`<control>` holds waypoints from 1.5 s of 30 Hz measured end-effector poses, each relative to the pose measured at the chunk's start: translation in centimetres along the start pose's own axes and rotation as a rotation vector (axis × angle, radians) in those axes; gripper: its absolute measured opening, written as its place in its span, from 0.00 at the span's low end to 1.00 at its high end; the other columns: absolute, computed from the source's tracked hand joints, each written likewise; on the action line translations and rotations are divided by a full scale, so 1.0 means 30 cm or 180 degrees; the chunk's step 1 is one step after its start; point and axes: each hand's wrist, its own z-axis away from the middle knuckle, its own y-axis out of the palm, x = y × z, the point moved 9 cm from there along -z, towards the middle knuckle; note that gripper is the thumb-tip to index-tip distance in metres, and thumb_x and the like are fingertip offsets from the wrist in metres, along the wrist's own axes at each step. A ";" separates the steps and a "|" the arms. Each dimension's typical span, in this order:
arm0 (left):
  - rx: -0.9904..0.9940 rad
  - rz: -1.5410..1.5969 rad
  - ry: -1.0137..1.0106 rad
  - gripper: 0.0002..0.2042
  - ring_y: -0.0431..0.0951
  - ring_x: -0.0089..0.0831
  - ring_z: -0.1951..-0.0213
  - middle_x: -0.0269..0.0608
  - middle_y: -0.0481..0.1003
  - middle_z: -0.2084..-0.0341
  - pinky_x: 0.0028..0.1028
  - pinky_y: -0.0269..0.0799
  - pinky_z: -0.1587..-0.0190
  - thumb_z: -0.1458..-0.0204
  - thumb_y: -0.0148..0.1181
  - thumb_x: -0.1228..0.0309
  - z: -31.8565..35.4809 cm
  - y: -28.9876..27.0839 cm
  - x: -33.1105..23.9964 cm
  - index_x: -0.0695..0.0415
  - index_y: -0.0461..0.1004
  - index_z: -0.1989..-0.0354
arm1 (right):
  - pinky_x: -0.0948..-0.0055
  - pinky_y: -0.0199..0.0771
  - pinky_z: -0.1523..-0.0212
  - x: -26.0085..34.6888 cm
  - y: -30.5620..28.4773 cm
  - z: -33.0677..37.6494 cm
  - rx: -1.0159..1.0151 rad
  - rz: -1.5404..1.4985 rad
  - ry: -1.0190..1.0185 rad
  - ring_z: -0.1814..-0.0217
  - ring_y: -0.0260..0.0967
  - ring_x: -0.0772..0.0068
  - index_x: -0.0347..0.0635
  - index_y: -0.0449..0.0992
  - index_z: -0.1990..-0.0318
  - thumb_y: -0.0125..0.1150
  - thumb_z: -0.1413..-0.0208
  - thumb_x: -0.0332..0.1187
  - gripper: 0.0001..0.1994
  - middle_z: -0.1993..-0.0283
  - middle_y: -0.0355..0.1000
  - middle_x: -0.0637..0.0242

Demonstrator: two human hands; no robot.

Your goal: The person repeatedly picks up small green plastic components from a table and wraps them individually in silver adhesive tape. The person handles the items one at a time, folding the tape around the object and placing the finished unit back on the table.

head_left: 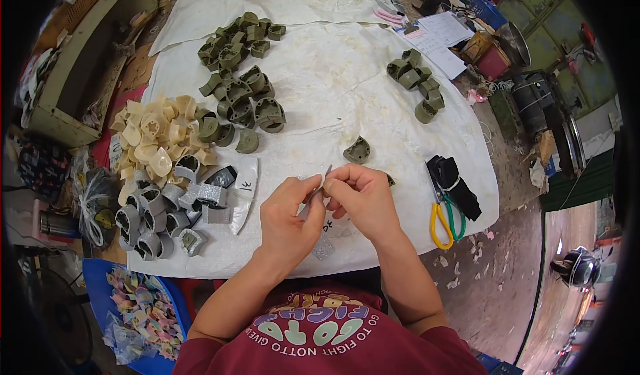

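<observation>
My left hand (288, 216) and my right hand (365, 198) meet near the front of the white-covered table. Between their pinched fingertips is a small thin grey piece (328, 172), largely covered by the fingers. Just beyond stands a single olive-green curved block with small holes (357, 150). A dark green piece (391, 180) peeks out beside my right hand. Below the hands, a flat glittery silver scrap (323, 249) lies on the cloth. To the left sit several green blocks wrapped in glittery silver (152, 210), next to a white marked strip (247, 198).
Beige curved pieces (150, 135) are heaped at the left, with olive-green blocks (243, 98) behind them. More green blocks (417, 82) sit at the right. Scissors (440, 227) lie by a black bundle (456, 183) near the right edge. A blue tub (97, 288) holds colourful scraps.
</observation>
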 end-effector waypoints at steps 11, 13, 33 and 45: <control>0.0326 0.1592 -0.0756 0.10 0.74 0.22 0.69 0.38 0.76 0.73 0.22 0.68 0.65 0.51 0.58 0.83 0.008 0.033 0.041 0.62 0.78 0.59 | 0.80 0.76 0.78 -0.036 -0.009 0.004 0.0781 -0.1239 0.0335 0.75 0.73 0.78 0.35 0.76 0.69 0.59 0.46 0.28 0.05 0.72 0.75 0.65; 0.0288 0.1141 -0.0317 0.10 0.75 0.23 0.70 0.39 0.76 0.73 0.22 0.68 0.67 0.51 0.58 0.84 -0.005 0.016 -0.006 0.62 0.78 0.60 | 0.81 0.75 0.77 -0.023 -0.014 0.006 0.0683 -0.0955 0.0270 0.74 0.73 0.80 0.35 0.77 0.68 0.60 0.46 0.28 0.05 0.72 0.75 0.66; 0.0662 -0.0055 0.0095 0.10 0.71 0.35 0.53 0.39 0.72 0.60 0.31 0.64 0.50 0.59 0.67 0.76 -0.074 -0.083 -0.049 0.56 0.80 0.66 | 0.85 0.67 0.75 0.037 0.001 0.026 0.0360 -0.0001 -0.0433 0.76 0.67 0.88 0.36 0.74 0.71 0.59 0.48 0.26 0.03 0.75 0.72 0.72; 0.1112 -0.0705 0.0491 0.05 0.66 0.44 0.43 0.35 0.71 0.62 0.57 0.46 0.41 0.60 0.62 0.78 -0.073 -0.076 -0.082 0.55 0.76 0.73 | 0.85 0.63 0.76 0.069 0.062 0.040 0.0573 0.0737 -0.0591 0.76 0.62 0.90 0.35 0.74 0.73 0.60 0.50 0.26 0.04 0.77 0.70 0.76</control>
